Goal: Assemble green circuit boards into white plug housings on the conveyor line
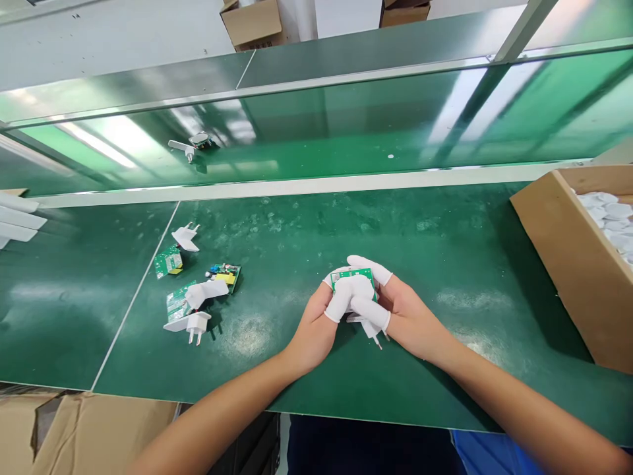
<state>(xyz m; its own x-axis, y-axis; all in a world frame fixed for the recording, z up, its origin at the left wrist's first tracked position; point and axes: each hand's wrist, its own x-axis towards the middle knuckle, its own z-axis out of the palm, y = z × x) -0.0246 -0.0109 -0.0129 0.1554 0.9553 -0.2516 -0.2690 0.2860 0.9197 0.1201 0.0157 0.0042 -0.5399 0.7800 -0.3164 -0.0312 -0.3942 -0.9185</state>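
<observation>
My left hand (314, 330) and my right hand (410, 322), with white finger cots on several fingers, hold a green circuit board (352, 280) together in front of me. A white plug housing (370, 328) sits under the board, its metal pins pointing toward me and to the right. To the left on the green mat lie two more white plug housings (190, 324) (185, 237) and several loose circuit boards (168, 262) (226, 277) (179, 301) with small components. Fingers hide much of the held board.
An open cardboard box (558, 251) of round white parts stands at the right of the green bench (306, 224). A raised green shelf (346, 125) behind holds a white plug part (184, 148). White plastic pieces (17, 218) lie at the far left; flattened cardboard (84, 429) is below the front edge.
</observation>
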